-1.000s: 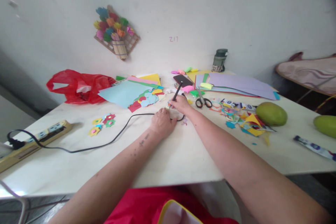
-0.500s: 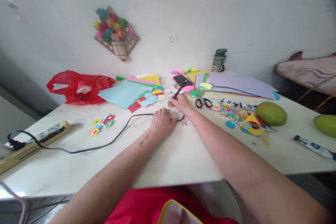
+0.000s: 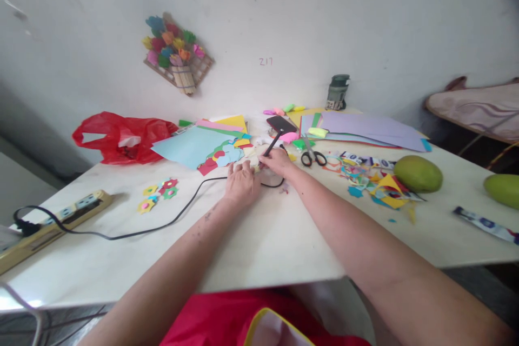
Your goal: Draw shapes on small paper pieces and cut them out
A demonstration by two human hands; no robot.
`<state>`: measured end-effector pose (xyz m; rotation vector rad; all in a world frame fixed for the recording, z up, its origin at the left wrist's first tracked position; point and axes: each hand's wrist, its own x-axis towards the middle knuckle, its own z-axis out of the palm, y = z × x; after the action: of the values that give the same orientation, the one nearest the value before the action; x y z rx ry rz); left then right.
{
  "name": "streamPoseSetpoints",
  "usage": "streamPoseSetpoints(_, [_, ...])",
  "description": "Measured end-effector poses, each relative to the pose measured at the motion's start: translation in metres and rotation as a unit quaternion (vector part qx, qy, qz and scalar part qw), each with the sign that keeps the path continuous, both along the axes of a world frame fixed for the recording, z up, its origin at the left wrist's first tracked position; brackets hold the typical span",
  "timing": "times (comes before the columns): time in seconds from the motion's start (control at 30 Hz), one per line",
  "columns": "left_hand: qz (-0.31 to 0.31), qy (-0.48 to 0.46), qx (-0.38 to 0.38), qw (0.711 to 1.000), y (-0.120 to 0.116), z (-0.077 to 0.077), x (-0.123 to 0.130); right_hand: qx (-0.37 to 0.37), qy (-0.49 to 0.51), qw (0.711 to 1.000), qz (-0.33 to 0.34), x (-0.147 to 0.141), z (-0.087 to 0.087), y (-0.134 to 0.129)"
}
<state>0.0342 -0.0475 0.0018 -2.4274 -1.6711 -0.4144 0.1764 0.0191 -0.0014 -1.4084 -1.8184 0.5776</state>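
Note:
My right hand (image 3: 278, 163) is closed around a black pen (image 3: 273, 143), its upper end slanting away to the right and its lower end down at the tabletop. Left of it, my left hand (image 3: 242, 181) lies flat on the table with its fingers spread. Between the two hands shows a small pale piece (image 3: 256, 164), too indistinct to name. A black cord (image 3: 178, 217) runs up to my left hand and comes out again on its right. Just beyond the hands are coloured paper cut-outs (image 3: 227, 157) and a dark phone (image 3: 281, 124).
Black-handled scissors (image 3: 313, 159) lie right of my hands, near paper scraps (image 3: 377, 186) and a green mango (image 3: 418, 174). Paper flowers (image 3: 146, 205) and a power strip (image 3: 91, 203) are on the left. Behind stand a red plastic bag (image 3: 150, 138) and paper sheets (image 3: 365, 127).
My left hand has shifted slightly left and its fingers have spread. The pen in my right hand has moved a little left and lower.

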Motion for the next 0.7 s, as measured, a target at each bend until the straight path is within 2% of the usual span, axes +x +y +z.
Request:
streamPoseSetpoints(0.1, [0.012,-0.014,-0.002,1.0,0.004,-0.002,-0.005,0.007,0.022,0.999,0.034,0.002,-0.001,0.001])
streamPoseSetpoints(0.23, [0.021,-0.028,-0.045,0.998,0.006,-0.001,-0.009,0.025,0.027,0.996,0.077,0.003,-0.006,0.002])
streamPoseSetpoints(0.43, [0.027,-0.049,-0.083,0.995,0.008,0.001,-0.012,0.005,0.034,0.994,0.104,0.002,-0.009,0.003])
streamPoseSetpoints(0.7, [0.017,-0.057,-0.088,0.994,0.007,0.001,-0.012,0.009,0.04,0.994,0.103,0.004,-0.008,0.003])
